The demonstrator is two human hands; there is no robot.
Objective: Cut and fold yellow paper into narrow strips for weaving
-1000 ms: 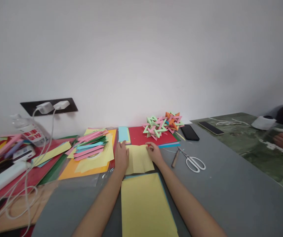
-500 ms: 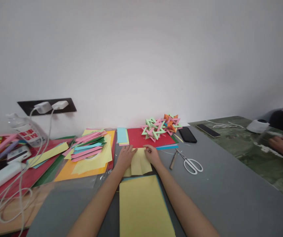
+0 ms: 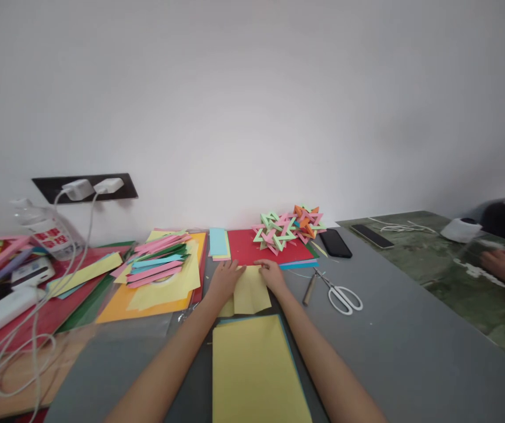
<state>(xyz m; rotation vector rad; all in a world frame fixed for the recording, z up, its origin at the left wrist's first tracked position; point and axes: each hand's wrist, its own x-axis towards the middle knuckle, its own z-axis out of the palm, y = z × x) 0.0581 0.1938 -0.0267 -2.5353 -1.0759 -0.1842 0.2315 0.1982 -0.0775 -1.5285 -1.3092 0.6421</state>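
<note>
The person's left hand (image 3: pixel 224 278) lies palm down, fingers reaching forward in a loose spread and thumb turned inward, resting over the left part of a creased yellow sheet (image 3: pixel 251 294). The right hand (image 3: pixel 272 275) is half curled at the sheet's far right corner, thumb and fingertips drawn together there; whether they actually pinch the paper cannot be told.

The sheet lies between and just below the hands, its creases running away from the body. It looks light and thin, likely crisp along the folds but limp across the open panels, easy to bend or tear and prone to slide. The far corners seem the best hold, with flat fingers steadying the middle.

Both forearms reach well forward and converge, wrists low near the grey table (image 3: pixel 388 352), flanking a yellow paper stack (image 3: pixel 256 370) nearer the body. Beyond the hands are a red sheet (image 3: pixel 246 244) and folded paper stars (image 3: pixel 274 232). Right of the right hand lie a wooden-handled tool (image 3: pixel 310 289) and white-handled scissors (image 3: pixel 344 299); left of the left hand, a heap of coloured strips (image 3: pixel 157 261).
</note>
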